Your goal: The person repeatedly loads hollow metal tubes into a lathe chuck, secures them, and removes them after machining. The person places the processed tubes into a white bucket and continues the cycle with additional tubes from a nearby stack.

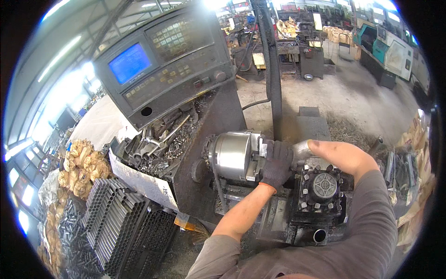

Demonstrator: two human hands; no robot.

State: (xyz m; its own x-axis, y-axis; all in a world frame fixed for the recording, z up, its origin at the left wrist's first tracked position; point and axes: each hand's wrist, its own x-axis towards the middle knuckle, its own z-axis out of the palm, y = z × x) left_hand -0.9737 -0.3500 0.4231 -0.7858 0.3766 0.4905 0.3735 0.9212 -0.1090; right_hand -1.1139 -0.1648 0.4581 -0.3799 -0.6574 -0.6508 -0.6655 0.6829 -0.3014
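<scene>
My left hand [277,163], in a dark glove with an orange cuff, is at the jaws of a shiny lathe chuck [233,156]. Its fingers curl over the chuck's right face, and what lies under them is hidden. My right forearm [341,153] reaches in from the right, above the tool post. A greyish, blurred shape, perhaps a glove, covers my right hand [302,152] close beside the left one; its fingers do not show. Just below it sits the square tool post [324,186], with bolts around its top and a star-marked round cap.
A control panel [162,60] with a blue screen stands at the upper left. Beneath it, a tray of metal chips holds a wrench [174,130]. Stacked metal tubes [109,218] and brown sacks [83,167] are at the left. A post [272,69] rises behind the chuck.
</scene>
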